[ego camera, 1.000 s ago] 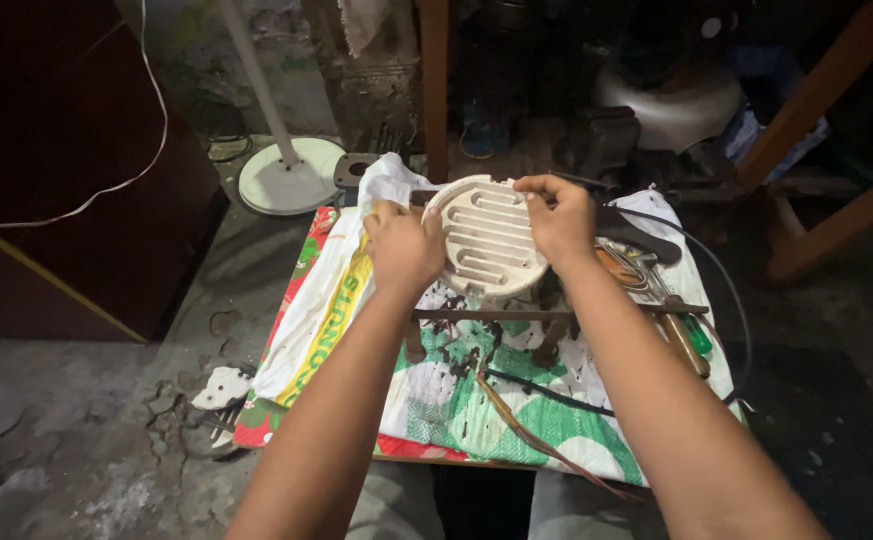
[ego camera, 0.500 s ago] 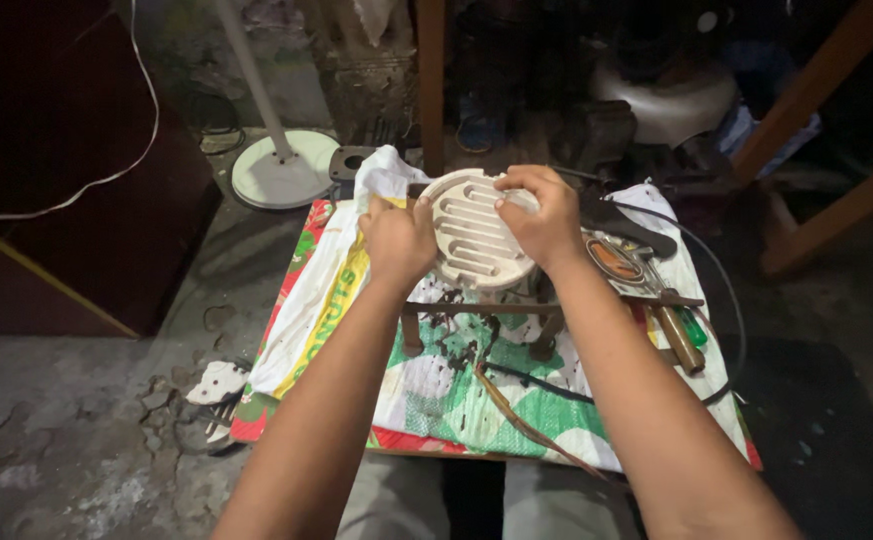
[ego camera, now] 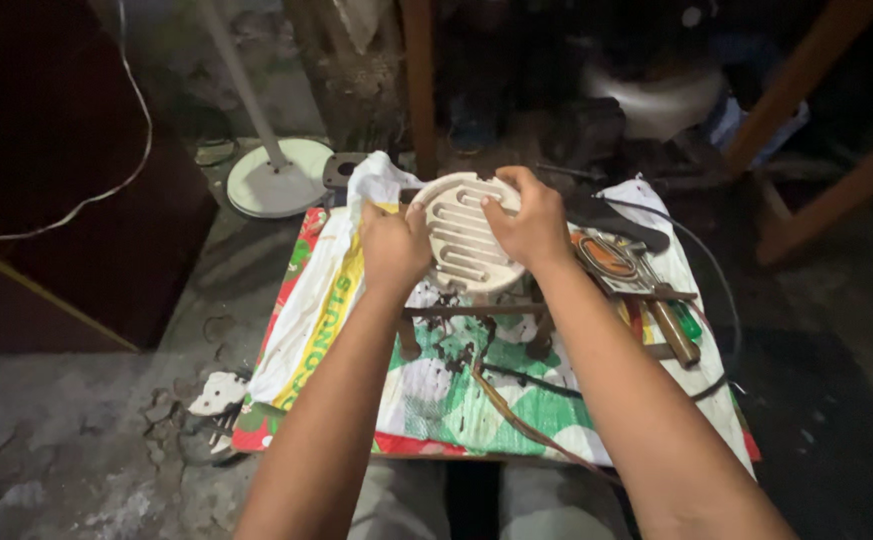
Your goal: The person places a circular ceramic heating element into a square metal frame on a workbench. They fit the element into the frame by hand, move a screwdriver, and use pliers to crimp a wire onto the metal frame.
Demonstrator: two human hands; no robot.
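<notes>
1. Here, in the head view, a round cream grooved heater plate [ego camera: 466, 232] was held up between both hands, above a small bench covered with a printed woven sack [ego camera: 436, 400]; the plate was clear of the cover, not resting on it.
2. The left hand [ego camera: 392, 245] clasped the plate's left rim, its grip closed on the edge with the thumb lying across the grooved face.
3. The right hand [ego camera: 531, 225] clasped the right and upper rim, its grip likewise closed on the plate, fingers curled over the far edge.
4. The plate lay directly between the two grips, tilted so that its grooved face looked up toward the camera; its grooves ran roughly left to right, from one hand to the other. Neither hand was nearer than the other: both touched it.
5. Just below the plate stood a dark metal stand [ego camera: 476, 325] with short legs, dark crumbs scattered around it on the sack.
6. To the right of the right forearm lay a cluster of hand tools [ego camera: 656, 310], near the stand but apart from the plate.
7. Beyond the bench's far left corner, on the floor, sat a white round fan base [ego camera: 278, 178], well apart from both hands.
</notes>
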